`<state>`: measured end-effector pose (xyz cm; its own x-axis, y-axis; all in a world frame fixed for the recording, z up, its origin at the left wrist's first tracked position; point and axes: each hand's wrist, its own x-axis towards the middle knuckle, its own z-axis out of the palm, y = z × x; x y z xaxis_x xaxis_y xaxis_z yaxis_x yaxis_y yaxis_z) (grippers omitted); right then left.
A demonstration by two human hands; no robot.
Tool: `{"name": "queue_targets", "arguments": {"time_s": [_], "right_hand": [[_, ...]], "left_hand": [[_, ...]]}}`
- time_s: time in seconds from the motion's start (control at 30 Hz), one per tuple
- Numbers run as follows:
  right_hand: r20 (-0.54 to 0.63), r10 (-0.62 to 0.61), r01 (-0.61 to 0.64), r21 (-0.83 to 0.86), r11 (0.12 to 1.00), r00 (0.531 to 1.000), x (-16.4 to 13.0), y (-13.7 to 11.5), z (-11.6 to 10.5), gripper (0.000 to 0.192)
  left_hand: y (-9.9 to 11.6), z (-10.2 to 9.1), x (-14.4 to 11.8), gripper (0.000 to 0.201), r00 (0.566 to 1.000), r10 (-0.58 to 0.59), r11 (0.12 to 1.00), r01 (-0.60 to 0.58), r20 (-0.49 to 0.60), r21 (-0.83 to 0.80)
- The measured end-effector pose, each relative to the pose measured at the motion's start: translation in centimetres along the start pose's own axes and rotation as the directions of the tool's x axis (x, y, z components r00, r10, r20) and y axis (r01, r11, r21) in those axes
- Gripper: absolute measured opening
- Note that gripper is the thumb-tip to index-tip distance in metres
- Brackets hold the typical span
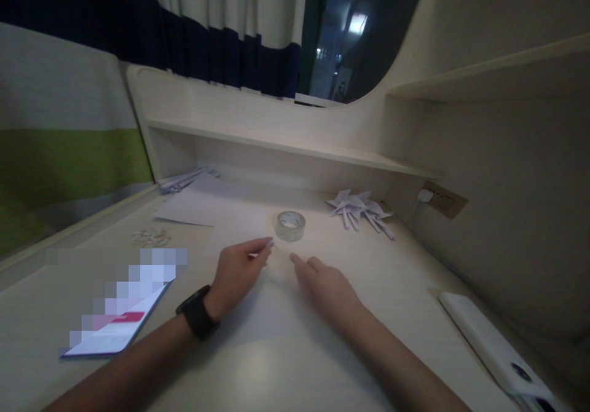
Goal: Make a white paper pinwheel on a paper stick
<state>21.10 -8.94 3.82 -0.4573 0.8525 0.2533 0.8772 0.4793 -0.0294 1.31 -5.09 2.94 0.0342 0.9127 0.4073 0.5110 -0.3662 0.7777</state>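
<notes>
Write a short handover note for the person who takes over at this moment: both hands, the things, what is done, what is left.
Left hand: fingertips pinch a small pale strip, probably tape.
Right hand: open, flat on the desk, fingertips near the strip.
Tape roll: just behind the hands.
Done: folded paper pieces lie at back right.
Left: paper sheets at back left are unfolded; more pieces may follow.

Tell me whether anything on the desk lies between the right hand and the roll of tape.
Nothing visible does. The right hand rests flat on the desk, and only bare desk separates its fingertips from the tape roll just beyond.
</notes>
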Motion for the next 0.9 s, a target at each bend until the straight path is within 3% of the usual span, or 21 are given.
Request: {"name": "queue_targets", "arguments": {"time_s": [0.1,0.17,0.23,0.3,0.37,0.43,0.57,0.73,0.8,0.9], "right_hand": [[-0.046,-0.04,0.051,0.278,0.959,0.998,0.01,-0.28,0.0,0.038],[-0.047,-0.064,0.076,0.335,0.939,0.997,-0.02,-0.43,-0.16,0.037],[-0.03,-0.04,0.045,0.214,0.976,0.999,-0.07,-0.41,-0.32,0.038],[-0.017,0.0,-0.001,-0.022,1.0,1.0,-0.14,-0.22,-0.46,0.042],[-0.014,0.0,-0.003,-0.226,0.974,1.0,-0.2,0.03,-0.59,0.048],[-0.021,-0.027,0.018,-0.321,0.947,0.999,-0.24,0.24,-0.7,0.051],[-0.021,-0.017,0.011,-0.24,0.971,1.0,-0.21,0.21,-0.58,0.05],[-0.021,0.006,-0.003,0.153,0.988,1.0,-0.13,-0.5,-0.2,0.039],[0.0,0.002,-0.002,0.082,0.997,1.0,-0.23,-0.65,-0.32,0.04],[0.02,-0.001,0.005,-0.211,0.977,1.0,-0.42,-0.43,-0.82,0.049]], "left_hand": [[-0.08,-0.08,-0.13,0.031,0.999,0.042,0.993,-0.04,-0.017,0.114],[-0.05,-0.19,-0.19,0.03,0.998,0.065,0.985,-0.061,-0.017,0.162],[0.04,-0.31,-0.19,0.03,0.998,0.07,0.98,-0.066,-0.011,0.189],[0.17,-0.43,-0.14,0.03,0.998,0.058,0.98,-0.058,0.006,0.19],[0.31,-0.52,-0.07,0.03,0.999,0.034,0.987,-0.038,0.025,0.159],[0.46,-0.57,-0.02,0.03,0.999,0.011,0.993,-0.016,0.037,0.114],[0.65,-0.62,-0.1,0.031,1.0,0.006,0.997,-0.007,0.022,0.081],[0.59,-0.62,-0.27,0.033,1.0,0.019,0.99,-0.021,0.016,0.136],[0.53,-0.63,-0.24,0.033,0.999,0.019,0.985,-0.024,0.028,0.17],[0.48,-0.67,-0.12,0.032,0.999,0.02,0.982,-0.029,0.05,0.189]]}}
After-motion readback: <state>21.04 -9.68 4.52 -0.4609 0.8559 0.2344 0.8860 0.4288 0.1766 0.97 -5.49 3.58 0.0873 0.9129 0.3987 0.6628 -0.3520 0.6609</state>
